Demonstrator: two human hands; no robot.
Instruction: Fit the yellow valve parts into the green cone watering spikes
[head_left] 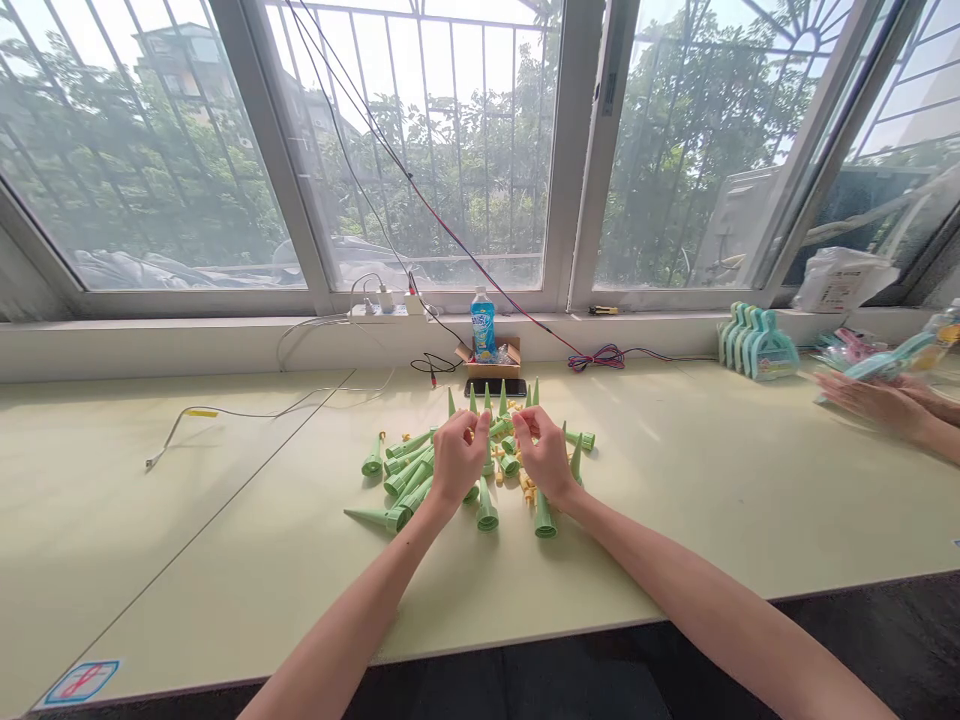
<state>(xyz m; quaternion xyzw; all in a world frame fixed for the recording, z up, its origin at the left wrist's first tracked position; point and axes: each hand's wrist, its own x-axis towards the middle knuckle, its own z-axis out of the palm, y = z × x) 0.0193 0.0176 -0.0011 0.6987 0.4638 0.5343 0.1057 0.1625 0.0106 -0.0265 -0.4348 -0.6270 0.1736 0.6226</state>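
Note:
In the head view, both hands are over a pile of green plastic cone-shaped spikes (409, 477) with ribbed, hollow collars. My left hand (459, 458) is closed, with thumb and forefinger pinched together above the pile. Across a small gap, my right hand (546, 458) is also pinched closed. Whatever either set of fingertips holds is too small or hidden to make out. Small yellow plastic pieces (527, 490) lie among the spikes between the hands. Several spikes stand point up behind the hands, while one spike (487, 508) lies in front with its hollow end facing me.
A phone (496, 387) and a small cardboard box (510, 357) with a blue-labelled bottle (483, 325) are behind the pile. Cables (596, 357) run along the windowsill. At right, another person's hands (874, 405) handle bagged items near pale green plastic pieces (757, 342).

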